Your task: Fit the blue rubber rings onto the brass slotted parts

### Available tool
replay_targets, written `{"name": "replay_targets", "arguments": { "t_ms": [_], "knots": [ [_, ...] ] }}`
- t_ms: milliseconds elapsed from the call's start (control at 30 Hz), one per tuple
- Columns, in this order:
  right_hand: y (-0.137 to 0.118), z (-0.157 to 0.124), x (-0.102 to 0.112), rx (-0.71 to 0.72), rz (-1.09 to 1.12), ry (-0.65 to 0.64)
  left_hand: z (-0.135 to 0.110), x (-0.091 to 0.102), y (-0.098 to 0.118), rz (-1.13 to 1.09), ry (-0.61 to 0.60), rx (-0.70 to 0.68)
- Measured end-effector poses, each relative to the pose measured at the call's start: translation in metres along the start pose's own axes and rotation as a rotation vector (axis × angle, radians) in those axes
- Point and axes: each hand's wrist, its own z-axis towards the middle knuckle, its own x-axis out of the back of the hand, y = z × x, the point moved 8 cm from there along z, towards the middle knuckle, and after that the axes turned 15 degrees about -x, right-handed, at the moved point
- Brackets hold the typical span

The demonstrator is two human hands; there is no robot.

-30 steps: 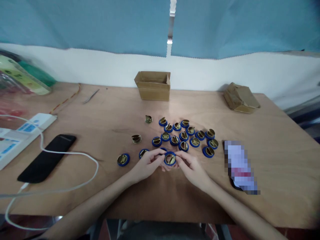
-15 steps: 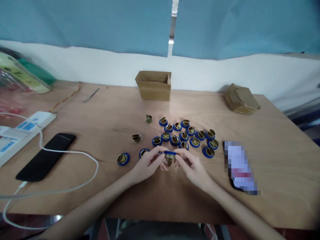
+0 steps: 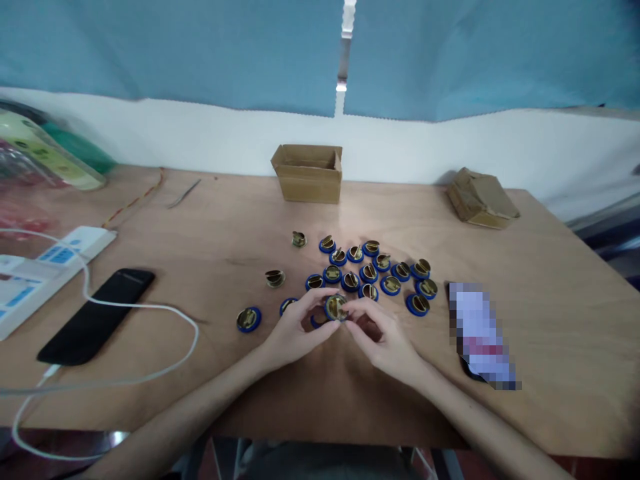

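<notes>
Between the fingertips of both hands is a round brass-coloured metal piece (image 3: 335,307), its flap side facing me. My left hand (image 3: 301,325) pinches its left edge with thumb and forefinger. On the right edge, my right hand (image 3: 384,332) has its thumb and fingertips closed on the piece. A blue curved edge (image 3: 317,322) shows inside the left hand's grip; I cannot tell whether it belongs to the held piece. Just beyond the hands lie several similar brass pieces in blue rings (image 3: 367,272). Two brass pieces without visible blue rings, a nearer one (image 3: 275,278) and a farther one (image 3: 299,239), lie to the left.
An open cardboard box (image 3: 311,183) stands by the wall, with a crumpled one (image 3: 483,200) to its right. A black phone (image 3: 97,317) with a white cable (image 3: 165,307) and a power strip (image 3: 60,267) lie left. Another phone (image 3: 477,330), screen blurred, lies right. Tweezers (image 3: 184,193) lie at the back.
The held piece has been turned from edge-on, blue side up, so that its brass face shows to me. Both hands stay in nearly the same place, their fingers shifted around it.
</notes>
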Motion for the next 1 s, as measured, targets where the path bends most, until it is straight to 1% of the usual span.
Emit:
{"name": "replay_targets", "arguments": {
  "t_ms": [100,200,267,367,467,500,600,733,867,933,1000],
  "knots": [
    [0.003,0.0,0.004,-0.023,0.039,0.039,0.0,0.01,-0.001,0.082,0.056,-0.035],
    [0.007,0.001,0.007,-0.044,-0.004,0.067,0.004,0.03,0.001,0.287,0.114,-0.083],
    [0.009,0.002,0.007,-0.059,-0.048,0.062,0.01,0.044,0.013,0.456,0.143,-0.188],
    [0.008,0.003,0.005,-0.059,-0.075,0.048,0.018,0.065,0.032,0.691,0.209,-0.297],
    [0.003,0.002,0.003,-0.014,-0.112,0.041,0.022,0.083,0.045,0.86,0.271,-0.342],
    [0.001,0.002,0.002,0.007,-0.134,0.046,0.023,0.087,0.046,0.905,0.271,-0.348],
    [-0.002,0.0,0.0,0.061,-0.2,0.066,0.028,0.093,0.039,1.015,0.199,-0.33],
    [-0.002,-0.003,-0.006,0.121,-0.272,0.062,0.037,0.094,0.019,1.134,0.044,-0.201],
    [-0.003,-0.006,-0.015,0.175,-0.363,0.01,0.047,0.085,0.003,1.234,-0.13,-0.06],
    [-0.003,-0.007,-0.02,0.184,-0.431,-0.017,0.05,0.079,0.0,1.26,-0.183,-0.044],
    [-0.005,-0.008,-0.024,0.202,-0.514,-0.021,0.052,0.075,-0.001,1.276,-0.206,-0.045]
  ]
}}
